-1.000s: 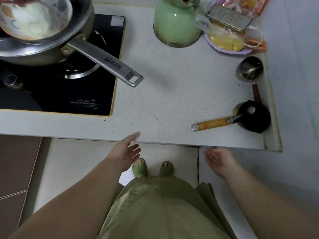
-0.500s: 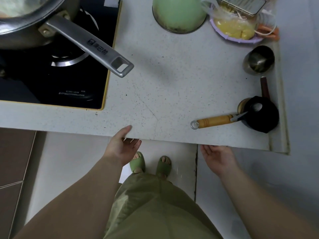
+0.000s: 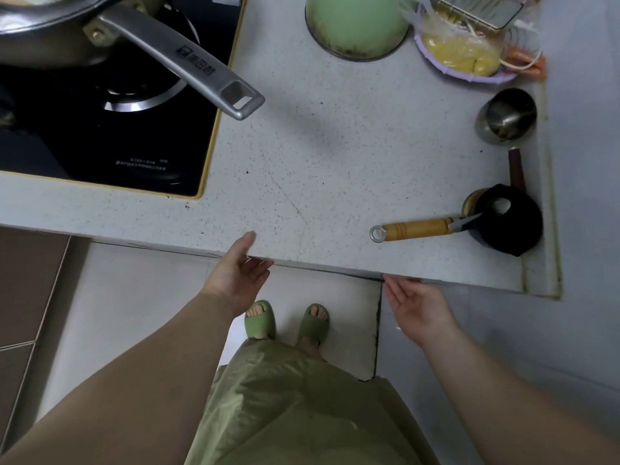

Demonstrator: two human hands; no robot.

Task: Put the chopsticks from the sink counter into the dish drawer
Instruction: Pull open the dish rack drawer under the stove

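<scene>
No chopsticks and no dish drawer show in the head view. My left hand (image 3: 240, 273) is open and empty at the front edge of the white speckled counter (image 3: 335, 169), thumb over the top and fingers slipping under the edge. My right hand (image 3: 414, 307) is open, palm up, just below the same edge further right, its fingertips hidden under the counter. Whatever lies under the counter front is hidden.
A black hob (image 3: 110, 129) carries a steel pan whose long handle (image 3: 188, 65) juts over the counter. A green kettle (image 3: 355, 25), bagged food on a purple plate (image 3: 463, 58), a steel cup (image 3: 508, 115), a wooden-handled tool (image 3: 419, 228) and a black object (image 3: 506, 219) stand to the right.
Both hands have risen from below the counter to its front edge, fingers now going under it. The view has closed in on the counter.
</scene>
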